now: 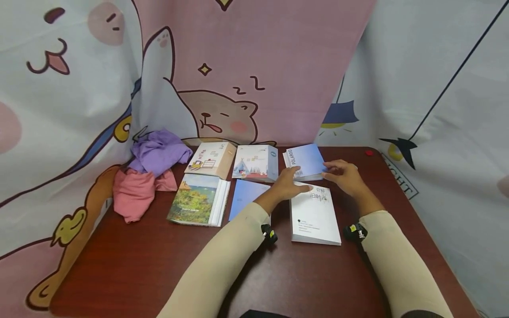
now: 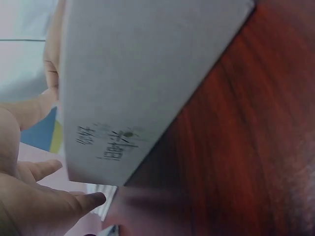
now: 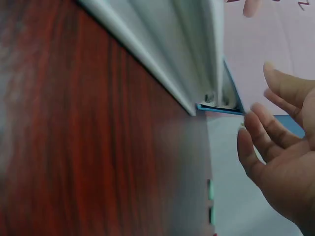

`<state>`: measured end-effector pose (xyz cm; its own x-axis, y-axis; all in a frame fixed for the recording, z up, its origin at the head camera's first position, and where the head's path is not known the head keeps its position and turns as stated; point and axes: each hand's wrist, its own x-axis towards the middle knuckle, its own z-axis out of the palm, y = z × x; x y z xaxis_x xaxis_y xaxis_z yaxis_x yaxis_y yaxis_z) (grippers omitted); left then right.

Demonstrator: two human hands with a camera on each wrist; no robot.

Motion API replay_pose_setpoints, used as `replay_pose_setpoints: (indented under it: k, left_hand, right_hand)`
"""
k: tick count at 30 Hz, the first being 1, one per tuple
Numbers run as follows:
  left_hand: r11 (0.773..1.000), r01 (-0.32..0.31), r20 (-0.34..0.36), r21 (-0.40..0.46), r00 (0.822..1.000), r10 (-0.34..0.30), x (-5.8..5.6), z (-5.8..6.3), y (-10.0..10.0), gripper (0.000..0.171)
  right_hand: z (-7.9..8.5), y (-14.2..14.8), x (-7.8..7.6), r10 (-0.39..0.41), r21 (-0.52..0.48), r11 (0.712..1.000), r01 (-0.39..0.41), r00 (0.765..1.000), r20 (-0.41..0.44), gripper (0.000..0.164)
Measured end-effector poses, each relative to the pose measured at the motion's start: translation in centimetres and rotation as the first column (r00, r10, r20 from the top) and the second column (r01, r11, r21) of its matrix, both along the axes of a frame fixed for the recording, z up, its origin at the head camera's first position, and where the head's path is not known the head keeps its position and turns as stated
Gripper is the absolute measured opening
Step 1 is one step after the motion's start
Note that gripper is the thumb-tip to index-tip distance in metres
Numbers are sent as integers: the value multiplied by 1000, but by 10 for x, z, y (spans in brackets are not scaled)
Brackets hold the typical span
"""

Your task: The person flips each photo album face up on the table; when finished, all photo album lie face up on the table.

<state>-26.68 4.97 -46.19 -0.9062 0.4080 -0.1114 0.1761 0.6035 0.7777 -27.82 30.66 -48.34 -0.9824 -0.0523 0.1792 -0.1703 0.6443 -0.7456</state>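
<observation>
We're seeing the white book lying nearest on the desk, landscape album to its left. Just beyond the white book, the Polaroid book is lying, left hand and right hand flanking it; both hands' fingers are standing apart, contact unclear. We're seeing the tent book left of it, purple cloth farther left.

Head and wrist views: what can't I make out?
Head: front blue book, lower part mostly behind left sleeve.
Head: white book, small print too tiny.
Left wrist: white book, cut off by top edge.
Right wrist: left hand, mostly cut off by top edge.
</observation>
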Motion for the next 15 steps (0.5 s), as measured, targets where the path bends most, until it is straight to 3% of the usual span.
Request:
replay_pose_setpoints:
  k: [6,11,15]
  left_hand:
    - [1000,-17,0,-17,1000,17,-9,-8,3,87]
    - [999,3,13,-35,1000,-2,-12,-15,5,88]
    - [1000,4,22,-29,1000,-3,-12,-18,7,88]
  right_hand:
    - [-6,-5,-13,-48,-5,999,49,993,110,56]
    - [-7,-7,-16,-37,-22,999,43,970,242,67]
    - [-9,-7,-17,-11,-47,999,25,962,274,71]
